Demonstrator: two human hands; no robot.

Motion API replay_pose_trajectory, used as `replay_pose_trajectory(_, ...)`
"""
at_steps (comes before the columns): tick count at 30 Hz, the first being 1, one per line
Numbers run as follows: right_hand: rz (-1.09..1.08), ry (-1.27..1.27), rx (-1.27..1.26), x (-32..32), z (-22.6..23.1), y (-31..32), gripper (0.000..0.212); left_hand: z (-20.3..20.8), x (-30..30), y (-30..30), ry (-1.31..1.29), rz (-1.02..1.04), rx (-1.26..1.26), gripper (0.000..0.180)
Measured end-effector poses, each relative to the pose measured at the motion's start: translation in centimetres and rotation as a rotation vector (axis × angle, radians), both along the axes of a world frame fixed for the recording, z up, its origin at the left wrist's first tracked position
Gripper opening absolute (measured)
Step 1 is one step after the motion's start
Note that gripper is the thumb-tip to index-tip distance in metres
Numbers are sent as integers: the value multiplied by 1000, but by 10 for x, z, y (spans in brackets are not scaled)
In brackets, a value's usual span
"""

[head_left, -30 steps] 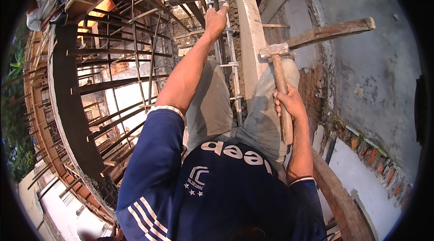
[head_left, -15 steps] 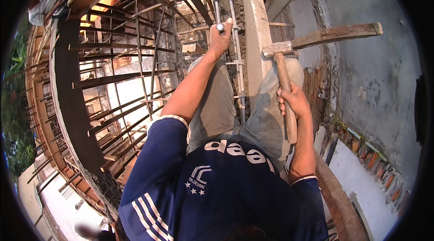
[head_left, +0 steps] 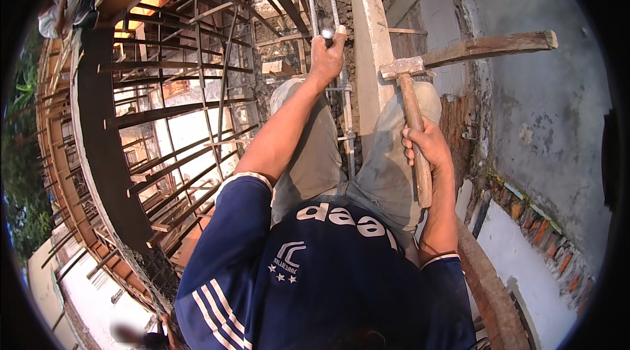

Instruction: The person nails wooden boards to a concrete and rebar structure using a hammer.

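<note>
Ahead of me my left hand [head_left: 326, 61] is closed around a metal chisel [head_left: 327, 34]. Only its shiny round struck end shows above the fist; its lower part is hidden. The fist is over a strip of rough, broken concrete [head_left: 350, 38], beside a long cage of steel reinforcing bars [head_left: 333, 5]. On the right, my right hand [head_left: 428, 146] grips the wooden handle of a hammer [head_left: 411, 102]. The hammer's blocky, dusty head is raised over my right knee, apart from the chisel.
A pale timber board [head_left: 369, 41] runs along the strip's right side. A wooden beam [head_left: 492, 47] juts out past the hammer head toward a grey wall [head_left: 545, 101]. Left and below are many timber props [head_left: 147, 114]. A person [head_left: 65, 5] is at the far upper left.
My left hand has shifted slightly to the right with the chisel, whose struck end now sits lower against the thumb. My right hand and the hammer have hardly moved.
</note>
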State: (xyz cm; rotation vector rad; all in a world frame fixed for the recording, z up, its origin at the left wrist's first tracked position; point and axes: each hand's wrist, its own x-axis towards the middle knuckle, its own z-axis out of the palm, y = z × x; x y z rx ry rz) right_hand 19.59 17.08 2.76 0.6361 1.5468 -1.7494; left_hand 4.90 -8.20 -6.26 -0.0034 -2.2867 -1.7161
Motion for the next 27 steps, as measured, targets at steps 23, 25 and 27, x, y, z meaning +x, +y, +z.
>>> replay_pose_trajectory(23, -29, -5, 15, 1, 8, -5, 13, -13, 14, -2, -17, -349, -10, 47)
replay_pose_trajectory(25, -17, -5, 6, 1, 4, -4, 12, -18, 20, -13, 55, -294, 43, 46)
replay_pose_trajectory(27, 4, -1, 27, -1, 4, -3, 12, -21, 16, -20, 18, -150, 177, 43)
